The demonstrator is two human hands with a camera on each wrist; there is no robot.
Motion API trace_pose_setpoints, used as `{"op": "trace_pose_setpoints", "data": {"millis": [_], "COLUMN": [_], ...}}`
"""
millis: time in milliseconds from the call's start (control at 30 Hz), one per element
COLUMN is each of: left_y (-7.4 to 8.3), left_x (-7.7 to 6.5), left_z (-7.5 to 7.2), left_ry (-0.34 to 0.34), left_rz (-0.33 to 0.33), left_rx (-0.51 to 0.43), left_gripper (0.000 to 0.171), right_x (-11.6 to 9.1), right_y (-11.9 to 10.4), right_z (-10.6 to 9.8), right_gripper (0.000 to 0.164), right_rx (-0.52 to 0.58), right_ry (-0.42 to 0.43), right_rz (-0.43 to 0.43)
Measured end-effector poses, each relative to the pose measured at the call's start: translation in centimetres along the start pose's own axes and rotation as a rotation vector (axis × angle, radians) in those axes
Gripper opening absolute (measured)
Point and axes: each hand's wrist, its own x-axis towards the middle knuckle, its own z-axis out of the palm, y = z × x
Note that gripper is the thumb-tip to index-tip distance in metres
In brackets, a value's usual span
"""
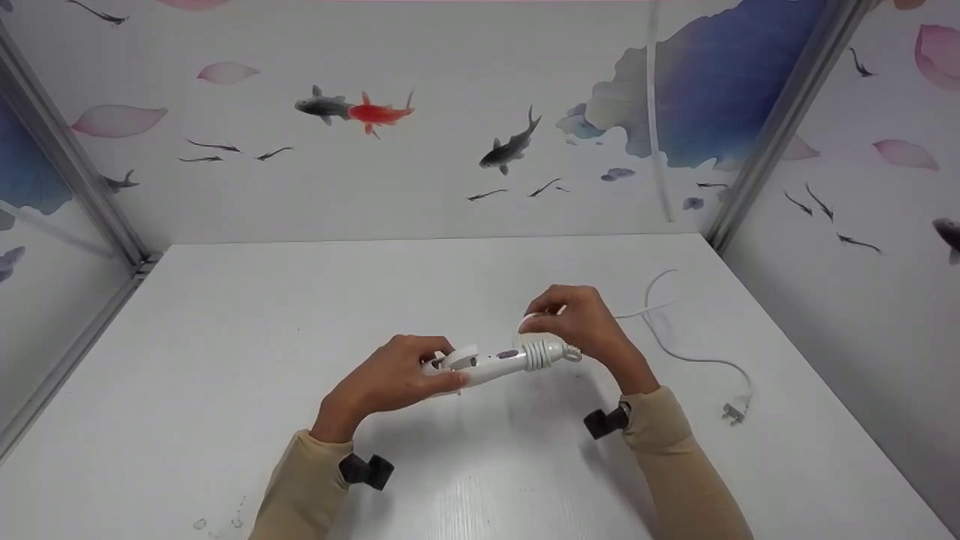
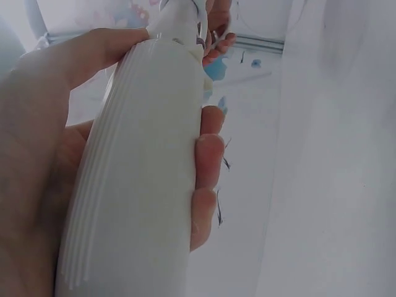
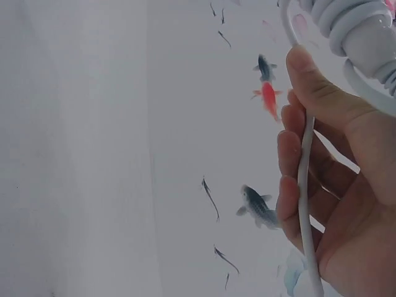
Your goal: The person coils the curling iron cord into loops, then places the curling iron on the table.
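Note:
My left hand (image 1: 397, 375) grips a white hair styling iron (image 1: 491, 367) by one end, thumb along one side and fingers curled round the other. Its smooth, partly ridged white body (image 2: 136, 167) fills the left wrist view. A purplish button (image 1: 508, 354) shows on top. Several turns of white power cord (image 1: 537, 355) are wound round the far end. Close above those turns, my right hand (image 1: 574, 319) holds the cord, pinching it between thumb and fingers. In the right wrist view a length of cord (image 3: 305, 167) runs down across the fingers and palm.
The loose cord (image 1: 697, 359) trails over the white table (image 1: 187, 360) to the right, ending in a plug (image 1: 736, 409). Panels (image 1: 420, 195) printed with fish and petals stand behind and at both sides. Each sleeve carries a black wrist mount (image 1: 367, 471).

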Motion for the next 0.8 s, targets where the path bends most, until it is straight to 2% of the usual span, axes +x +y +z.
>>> {"op": "trace_pose_setpoints", "data": {"millis": [133, 400, 633, 800], "left_y": [0.0, 0.0, 0.1, 0.3], "left_x": [0.0, 0.3, 0.4, 0.5], "left_z": [0.1, 0.5, 0.7, 0.6], "left_ry": [-0.012, 0.026, 0.094, 0.172], "left_rz": [-0.02, -0.09, -0.168, -0.247], "left_rx": [0.02, 0.068, 0.112, 0.107], "left_gripper": [0.031, 0.033, 0.033, 0.035], "right_x": [-0.1, -0.1, -0.3, -0.3], "right_y": [-0.3, -0.7, -1.1, -1.5], "right_z": [0.0, 0.4, 0.5, 0.5], "right_gripper": [0.015, 0.008, 0.008, 0.012], "right_rx": [-0.021, -0.025, -0.006, -0.056], "right_ry": [0.027, 0.036, 0.021, 0.035], "right_rz": [-0.115, -0.238, -0.223, -0.216]}}
